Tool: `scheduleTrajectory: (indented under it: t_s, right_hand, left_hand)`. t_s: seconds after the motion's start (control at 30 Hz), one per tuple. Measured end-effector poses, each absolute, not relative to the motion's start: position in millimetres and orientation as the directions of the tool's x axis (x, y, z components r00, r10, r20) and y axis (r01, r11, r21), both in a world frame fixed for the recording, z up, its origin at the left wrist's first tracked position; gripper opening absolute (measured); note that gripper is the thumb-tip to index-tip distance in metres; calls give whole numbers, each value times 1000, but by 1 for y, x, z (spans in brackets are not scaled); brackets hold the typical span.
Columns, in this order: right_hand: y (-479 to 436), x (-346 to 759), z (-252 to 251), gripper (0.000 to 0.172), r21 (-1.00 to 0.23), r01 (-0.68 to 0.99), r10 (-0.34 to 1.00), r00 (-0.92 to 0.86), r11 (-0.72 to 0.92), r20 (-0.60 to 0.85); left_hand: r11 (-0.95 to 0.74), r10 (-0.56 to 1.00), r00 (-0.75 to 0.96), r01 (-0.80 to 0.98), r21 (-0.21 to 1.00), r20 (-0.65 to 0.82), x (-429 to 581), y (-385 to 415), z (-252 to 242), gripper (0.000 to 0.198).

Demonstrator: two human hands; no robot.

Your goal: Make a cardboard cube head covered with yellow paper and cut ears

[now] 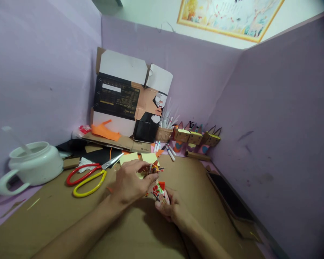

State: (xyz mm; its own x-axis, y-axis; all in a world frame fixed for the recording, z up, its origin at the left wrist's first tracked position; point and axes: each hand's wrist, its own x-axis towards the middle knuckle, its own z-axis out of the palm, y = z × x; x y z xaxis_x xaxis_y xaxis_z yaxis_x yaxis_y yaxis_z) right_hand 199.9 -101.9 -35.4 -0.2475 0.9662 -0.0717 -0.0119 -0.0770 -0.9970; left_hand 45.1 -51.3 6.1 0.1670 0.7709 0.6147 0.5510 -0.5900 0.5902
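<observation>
Over the cardboard in the middle, both hands are on a small white piece with a red-and-green flower print (158, 192); its kind is unclear. Fingers and thumb of my left hand (132, 180) pinch its crumpled upper end, where orange, yellow and dark bits stick out. Lower down, my right hand (175, 208) grips the other end between thumb and fingers. A small red-orange tab (162, 185) shows at its side. Scissors (93, 174) with one red and one yellow handle lie left of my left hand. Pale yellow paper squares (128, 157) lie just beyond it.
A white glue pot (35, 163) with a stick stands at left. An opened carton (118, 97) leans on the back wall. Markers (170, 153), a basket of white sticks (164, 133) and box-headed paper figures (196, 138) are behind; a phone (229, 196) lies at right.
</observation>
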Motion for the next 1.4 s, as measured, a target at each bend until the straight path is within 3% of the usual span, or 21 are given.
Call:
scheduleTrajectory:
  t_s: [0.17, 0.33, 0.57, 0.7, 0.83, 1.07, 1.27, 1.4]
  right_hand:
    - [-102, 200, -35, 31, -999, -26, 960, -276, -47, -38]
    - [-104, 201, -37, 31, -1000, -6, 955, -297, -26, -23]
    - [-105, 200, -35, 30, -999, 25, 963, -269, 33, 25]
    - [-104, 203, -35, 29, -1000, 18, 958, -287, -12, -17]
    - [-100, 210, -39, 33, -991, -106, 979, -193, -88, -66]
    - [-94, 216, -42, 37, -974, -178, 976, -189, -141, -107]
    - [-92, 217, -44, 37, -974, -181, 978, -180, -137, -104]
    - [-93, 218, -43, 35, -971, -192, 978, -181, -139, -105]
  left_hand:
    - [-482, 834, 149, 667, 569, 531, 41, -57, 15, 23]
    - [-372, 925, 186, 609, 700, 331, 35, -56, 25, 23]
    - [-531, 824, 206, 604, 594, 528, 34, -51, 16, 17]
    - [-475, 873, 160, 492, 729, 461, 32, -45, 15, 19]
    - [-299, 950, 28, 369, 880, 311, 21, -32, 19, 19]
    - [-329, 944, 115, 346, 879, 309, 12, -33, 20, 43]
    - [-328, 930, 202, 77, 942, 308, 6, -37, 29, 11]
    - [-253, 956, 173, 87, 963, 236, -6, -32, 32, 7]
